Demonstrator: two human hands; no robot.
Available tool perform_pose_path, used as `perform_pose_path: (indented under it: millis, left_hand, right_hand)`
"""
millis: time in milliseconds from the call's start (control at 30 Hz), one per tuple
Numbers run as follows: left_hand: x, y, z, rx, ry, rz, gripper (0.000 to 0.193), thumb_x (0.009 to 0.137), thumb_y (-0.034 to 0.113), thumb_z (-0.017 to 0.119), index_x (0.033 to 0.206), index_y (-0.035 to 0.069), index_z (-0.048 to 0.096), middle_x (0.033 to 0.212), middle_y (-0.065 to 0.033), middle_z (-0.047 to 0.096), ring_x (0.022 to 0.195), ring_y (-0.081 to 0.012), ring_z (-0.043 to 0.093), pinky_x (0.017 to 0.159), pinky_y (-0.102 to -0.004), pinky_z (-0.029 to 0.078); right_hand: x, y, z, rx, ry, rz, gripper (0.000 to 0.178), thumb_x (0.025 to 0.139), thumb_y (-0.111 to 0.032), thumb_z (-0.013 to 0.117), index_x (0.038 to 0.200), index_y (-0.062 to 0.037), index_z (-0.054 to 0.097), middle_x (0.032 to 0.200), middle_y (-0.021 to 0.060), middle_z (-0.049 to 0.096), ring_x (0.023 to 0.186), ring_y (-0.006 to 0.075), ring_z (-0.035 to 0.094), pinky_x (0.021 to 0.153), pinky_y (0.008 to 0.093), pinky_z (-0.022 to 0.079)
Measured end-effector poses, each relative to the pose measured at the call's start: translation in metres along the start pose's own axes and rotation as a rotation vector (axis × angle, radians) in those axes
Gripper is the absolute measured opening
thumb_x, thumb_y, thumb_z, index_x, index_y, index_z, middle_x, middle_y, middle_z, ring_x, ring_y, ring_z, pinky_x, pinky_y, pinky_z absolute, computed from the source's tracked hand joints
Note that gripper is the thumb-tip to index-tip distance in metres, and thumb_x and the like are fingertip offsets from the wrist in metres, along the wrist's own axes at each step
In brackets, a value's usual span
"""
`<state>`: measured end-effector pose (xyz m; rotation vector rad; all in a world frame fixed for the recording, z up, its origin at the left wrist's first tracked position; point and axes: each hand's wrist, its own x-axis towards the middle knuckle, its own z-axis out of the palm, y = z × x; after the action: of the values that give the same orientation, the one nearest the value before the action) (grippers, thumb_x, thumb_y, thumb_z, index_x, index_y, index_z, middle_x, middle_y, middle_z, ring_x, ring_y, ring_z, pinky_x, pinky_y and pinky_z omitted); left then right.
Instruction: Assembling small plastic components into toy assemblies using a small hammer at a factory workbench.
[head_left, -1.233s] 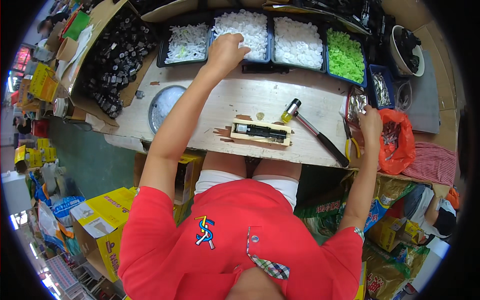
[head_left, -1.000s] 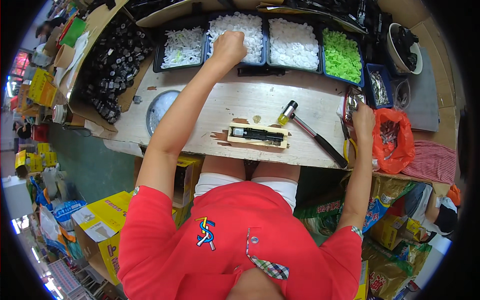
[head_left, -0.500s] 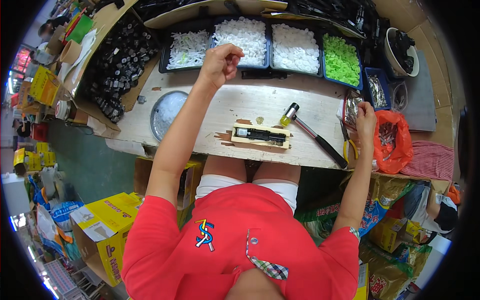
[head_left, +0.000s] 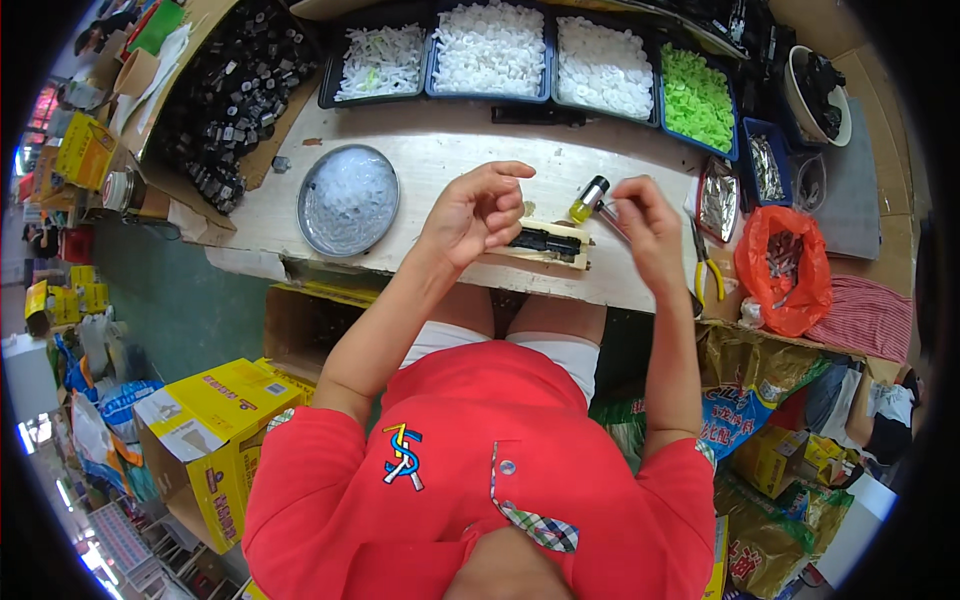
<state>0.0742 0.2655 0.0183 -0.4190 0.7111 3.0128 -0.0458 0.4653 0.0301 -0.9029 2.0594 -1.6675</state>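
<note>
My left hand is above the bench at the left end of a cream block fixture. Its index finger points right while the others curl in; whatever they hold is hidden. A black plastic part lies in the fixture, its left end covered by that hand. My right hand, fingertips pinched, hangs right of the fixture over the hammer. Anything in the pinch is too small to make out. The hammer's yellow-tipped head shows; most of its handle is behind the hand.
Along the back stand trays of white parts and green parts. Left is a round metal dish of clear pieces. Pliers, a small tray of silver pins and an orange bag lie right. Black parts fill the far left.
My left hand has come back from the white-parts tray toward the fixture. My right hand has moved left from the silver-pin tray to over the hammer. The view has shifted slightly.
</note>
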Motion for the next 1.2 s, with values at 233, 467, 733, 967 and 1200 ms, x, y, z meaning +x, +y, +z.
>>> perform_pose_path:
  millis: [233,467,733,967,1200]
  left_hand:
    - [-0.030,-0.018,-0.007,0.040,-0.105,0.069,0.030,0.087,0.009,0.053,0.113,-0.005,0.053,0.088,-0.0129,0.060,0.066,-0.0168,0.060,0.052,-0.0273,0.053]
    - [-0.043,-0.020,-0.014,0.353,-0.020,0.150,0.029,0.085,0.002,0.055,0.114,-0.002,0.054,0.083,-0.0120,0.061,0.067,-0.0158,0.062,0.053,-0.0254,0.053]
    - [-0.043,-0.017,-0.012,0.518,-0.021,0.194,0.038,0.083,0.001,0.057,0.120,0.000,0.047,0.080,-0.0096,0.061,0.064,-0.0127,0.060,0.051,-0.0234,0.052]
    - [-0.043,-0.019,-0.015,0.539,0.005,0.240,0.035,0.083,0.001,0.057,0.118,-0.001,0.049,0.080,-0.0093,0.060,0.063,-0.0120,0.059,0.050,-0.0226,0.051]
    - [-0.042,-0.028,-0.021,0.353,0.083,0.291,0.023,0.084,0.002,0.058,0.106,-0.003,0.058,0.079,-0.0114,0.063,0.061,-0.0122,0.060,0.048,-0.0230,0.051]
  right_hand:
    - [-0.003,-0.025,0.052,0.358,-0.211,0.090,0.005,0.086,-0.002,0.051,0.090,-0.0025,0.054,0.076,-0.0018,0.051,0.070,0.0053,0.046,0.064,0.0196,0.039]
    - [-0.002,-0.027,0.064,0.346,-0.259,0.139,0.005,0.086,-0.003,0.052,0.090,-0.0022,0.055,0.078,-0.0015,0.053,0.072,0.0056,0.048,0.066,0.0198,0.040]
    - [-0.001,-0.024,0.070,0.224,-0.303,0.085,0.003,0.086,-0.005,0.054,0.088,-0.0034,0.055,0.078,-0.0035,0.051,0.071,0.0045,0.045,0.064,0.0189,0.038]
    - [0.000,-0.027,0.076,0.077,-0.355,0.023,0.003,0.082,0.001,0.053,0.085,0.0012,0.053,0.078,0.0079,0.052,0.073,0.0167,0.055,0.067,0.0262,0.043]
    - [-0.007,-0.013,0.078,-0.275,-0.147,-0.376,0.010,0.076,-0.001,0.059,0.086,-0.0028,0.056,0.079,0.0102,0.053,0.070,0.0280,0.052,0.062,0.0355,0.040]
